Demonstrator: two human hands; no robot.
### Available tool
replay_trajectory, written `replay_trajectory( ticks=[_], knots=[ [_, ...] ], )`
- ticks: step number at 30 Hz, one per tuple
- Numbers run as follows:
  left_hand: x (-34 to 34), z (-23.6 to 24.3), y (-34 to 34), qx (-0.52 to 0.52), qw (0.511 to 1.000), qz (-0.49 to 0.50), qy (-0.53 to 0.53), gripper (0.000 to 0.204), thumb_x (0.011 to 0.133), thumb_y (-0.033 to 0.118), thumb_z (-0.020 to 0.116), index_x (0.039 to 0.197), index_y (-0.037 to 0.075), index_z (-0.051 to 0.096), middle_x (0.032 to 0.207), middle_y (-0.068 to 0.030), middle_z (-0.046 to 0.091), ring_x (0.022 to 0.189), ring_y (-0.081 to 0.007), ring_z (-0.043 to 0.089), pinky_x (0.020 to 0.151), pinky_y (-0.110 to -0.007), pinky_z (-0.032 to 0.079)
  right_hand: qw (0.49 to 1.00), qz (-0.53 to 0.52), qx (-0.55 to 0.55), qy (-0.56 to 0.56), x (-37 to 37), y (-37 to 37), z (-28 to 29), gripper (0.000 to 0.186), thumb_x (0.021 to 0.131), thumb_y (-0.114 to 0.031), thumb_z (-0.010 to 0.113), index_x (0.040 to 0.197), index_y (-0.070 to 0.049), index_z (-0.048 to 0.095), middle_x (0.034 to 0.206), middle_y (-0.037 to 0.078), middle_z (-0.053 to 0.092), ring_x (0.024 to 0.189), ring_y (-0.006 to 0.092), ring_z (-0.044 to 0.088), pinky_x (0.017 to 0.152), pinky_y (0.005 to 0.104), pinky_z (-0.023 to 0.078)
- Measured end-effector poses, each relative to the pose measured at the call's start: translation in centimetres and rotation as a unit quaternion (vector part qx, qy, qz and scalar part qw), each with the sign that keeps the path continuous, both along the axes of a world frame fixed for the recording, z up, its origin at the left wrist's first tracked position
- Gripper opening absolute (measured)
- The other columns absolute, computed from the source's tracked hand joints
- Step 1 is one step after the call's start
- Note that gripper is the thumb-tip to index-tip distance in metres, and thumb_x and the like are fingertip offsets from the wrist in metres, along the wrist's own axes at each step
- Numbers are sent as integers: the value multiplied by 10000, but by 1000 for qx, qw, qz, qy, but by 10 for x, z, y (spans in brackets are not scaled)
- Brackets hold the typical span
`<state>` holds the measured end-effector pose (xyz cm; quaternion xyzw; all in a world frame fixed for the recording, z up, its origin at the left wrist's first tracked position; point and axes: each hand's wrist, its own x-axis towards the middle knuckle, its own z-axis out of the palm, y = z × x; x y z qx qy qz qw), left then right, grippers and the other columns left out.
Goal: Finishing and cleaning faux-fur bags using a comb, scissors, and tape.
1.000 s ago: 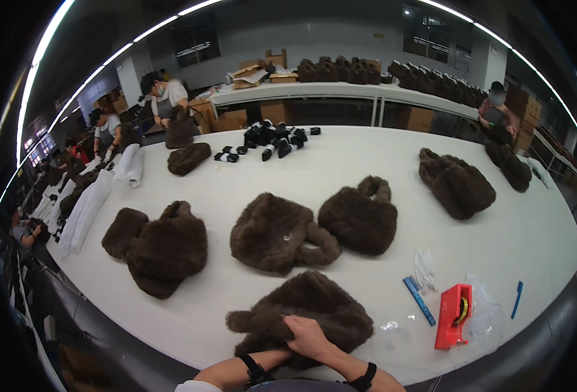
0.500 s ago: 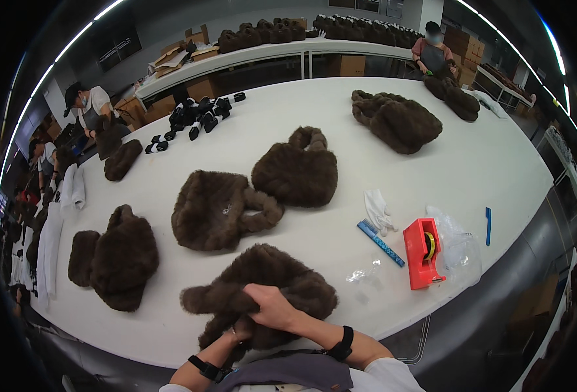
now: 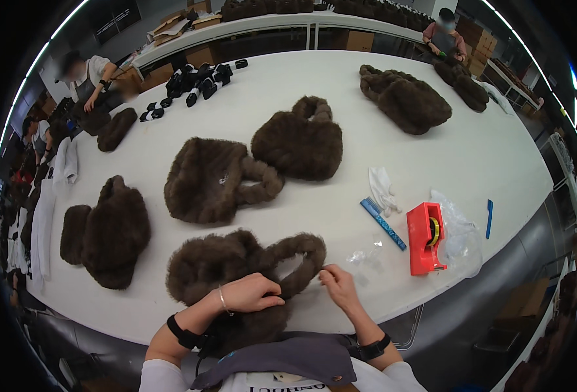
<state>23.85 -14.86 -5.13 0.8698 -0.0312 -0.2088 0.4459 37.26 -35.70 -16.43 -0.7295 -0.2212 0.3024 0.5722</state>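
A brown fur bag [image 3: 203,268] lies in front of me with its looped handle [image 3: 305,245] turned to the right. My left hand [image 3: 249,294] rests on the bag below the handle, fingers curled into the fur. My right hand [image 3: 337,287] is at the outer right edge of the loop, fingers bent and closed; what lies between its fingertips is unclear. Farther right lie a blue comb [image 3: 383,224], a white glove [image 3: 381,189], a red tape dispenser [image 3: 419,238] and crumpled clear plastic [image 3: 461,235].
Several more fur bags [image 3: 118,238] lie across the white table [image 3: 321,209]. Black bundles [image 3: 206,81] sit toward the back, white rolls [image 3: 43,242] at the left, a blue stick [image 3: 490,219] at the right. Co-workers [image 3: 92,78] stand at the far left; another [image 3: 445,39] at back right.
The bag's handle loop has swung out to the right and lies open. My right hand has moved right to its outer edge; my left hand has come up onto the bag.
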Motion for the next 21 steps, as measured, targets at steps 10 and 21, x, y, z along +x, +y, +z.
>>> replay_trajectory(
  ticks=[10, 21],
  knots=[
    [19, -35, -3, 212, 967, -117, 84, 171, 799, 97, 498, 906, 66, 628, 772, -119, 645, 782, -290, 608, 885, -396, 346, 914, -129, -179, -340, 38, -100, -52, 155, 694, -81, 708, 741, -21, 574, 749, 93, 561, 742, 237, 529, 727, 350, 434],
    [13, -19, 0, 108, 994, 5, -30, 196, 864, 160, 526, 1018, 53, 585, 847, -120, 631, 818, -285, 599, 708, -371, 470, 981, -174, -65, -58, 42, -80, -30, 147, 723, 0, 687, 759, -5, 544, 681, 11, 558, 607, 69, 515, 568, 198, 429]
  ],
)
